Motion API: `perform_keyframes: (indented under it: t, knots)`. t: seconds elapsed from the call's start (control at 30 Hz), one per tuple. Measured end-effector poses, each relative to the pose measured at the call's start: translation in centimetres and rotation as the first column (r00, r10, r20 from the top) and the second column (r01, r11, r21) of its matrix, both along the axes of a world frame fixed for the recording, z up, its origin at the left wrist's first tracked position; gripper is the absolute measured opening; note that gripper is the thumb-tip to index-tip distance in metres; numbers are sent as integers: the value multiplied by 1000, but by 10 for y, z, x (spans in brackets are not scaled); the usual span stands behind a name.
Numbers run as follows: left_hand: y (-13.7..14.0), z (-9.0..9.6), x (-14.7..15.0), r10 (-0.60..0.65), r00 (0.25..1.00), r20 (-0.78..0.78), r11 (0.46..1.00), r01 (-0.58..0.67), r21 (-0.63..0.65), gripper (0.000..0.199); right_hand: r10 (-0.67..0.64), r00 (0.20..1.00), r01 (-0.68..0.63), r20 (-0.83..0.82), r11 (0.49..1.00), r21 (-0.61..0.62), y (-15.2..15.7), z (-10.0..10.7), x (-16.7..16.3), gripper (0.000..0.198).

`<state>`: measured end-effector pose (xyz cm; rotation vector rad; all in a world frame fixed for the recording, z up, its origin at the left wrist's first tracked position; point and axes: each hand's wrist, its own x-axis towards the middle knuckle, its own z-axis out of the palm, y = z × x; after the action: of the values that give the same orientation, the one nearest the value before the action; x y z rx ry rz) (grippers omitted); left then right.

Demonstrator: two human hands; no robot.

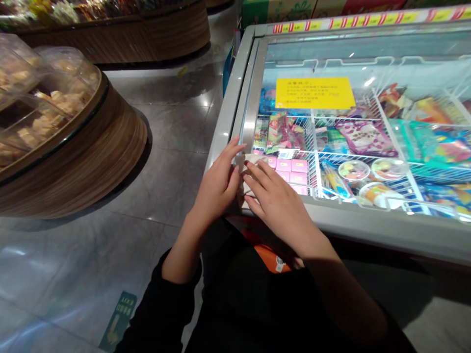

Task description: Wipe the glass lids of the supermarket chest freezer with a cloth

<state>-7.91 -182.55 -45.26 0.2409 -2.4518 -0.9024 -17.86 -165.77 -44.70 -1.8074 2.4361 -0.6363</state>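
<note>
My right hand (275, 198) holds a crumpled off-white cloth (253, 158) pressed down at the near left corner of a chest freezer (224, 127). Its fingers are spread over the cloth. Beside it, my left hand (220, 181) rests on the freezer's grey left edge, fingers stretched out and touching or nearly touching the cloth. Part of the cloth is hidden under the right hand. Beneath the glass lid, close to the hands, lie small pink boxes (284, 165) in a white wire basket.
Under the glass are bagged frozen goods (366, 137) and round tubs (353, 170). A yellow notice (314, 93) is on the glass. Price labels (346, 23) line the back edge. To the left stands a curved wooden display (91, 162) with clear bins; a green exit sign (118, 321) marks the floor.
</note>
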Motion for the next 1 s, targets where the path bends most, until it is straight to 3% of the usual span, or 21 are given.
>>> perform_keyframes:
  t: [0.13,0.33,0.43,0.6,0.77,0.87,1.0]
  knots:
    - [2,-10,-11,-53,999,11,998,53,16,60,14,999,-15,35,1000,5,12,-4,-8,51]
    - [4,-14,-7,-48,999,22,998,47,52,75,-125,992,125,15,992,-32,9,-11,-15,62]
    - [3,-13,-6,-33,999,10,998,32,56,73,-61,998,61,17,998,16,3,-12,-7,57]
    - [4,-12,-5,-32,999,6,997,32,68,76,-7,1000,6,16,1000,30,29,-9,-11,58]
    - [7,-12,-9,-130,989,69,991,133,-32,74,-106,994,106,16,994,7,22,-10,-11,55]
    - [8,-13,-11,-123,987,106,983,136,-120,68,-96,995,96,-18,995,12,13,-11,1,53]
    - [9,-11,-11,-110,986,126,980,129,-154,65,-52,993,56,-110,998,31,35,-10,-1,52]
